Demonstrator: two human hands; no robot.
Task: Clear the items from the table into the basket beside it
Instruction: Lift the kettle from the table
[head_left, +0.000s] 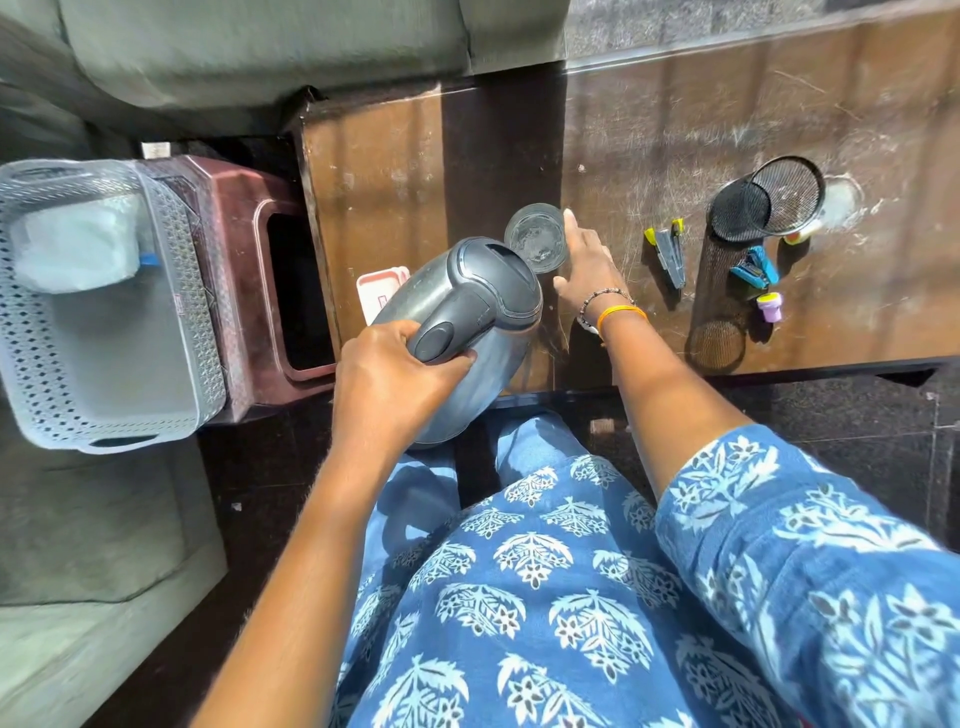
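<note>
My left hand (395, 374) grips the black handle of a grey electric kettle (467, 332), held tilted above the near edge of the brown table (675, 130). A clear drinking glass (537, 238) stands on the table just past the kettle's spout. My right hand (587, 265) rests against the glass's right side, fingers spread around it. A white perforated basket (171, 291) sits on a maroon stool (239, 208) left of the table, with a clear lidded box (78, 244) inside it.
A red-rimmed white container (376, 291) lies partly hidden behind the kettle. To the right stand a black mesh pen holder (748, 228), a grey and yellow stapler (667, 254), a blue stapler (756, 267), a small purple-capped pot (768, 305) and a tape roll (800, 235). A grey sofa (260, 47) lies beyond.
</note>
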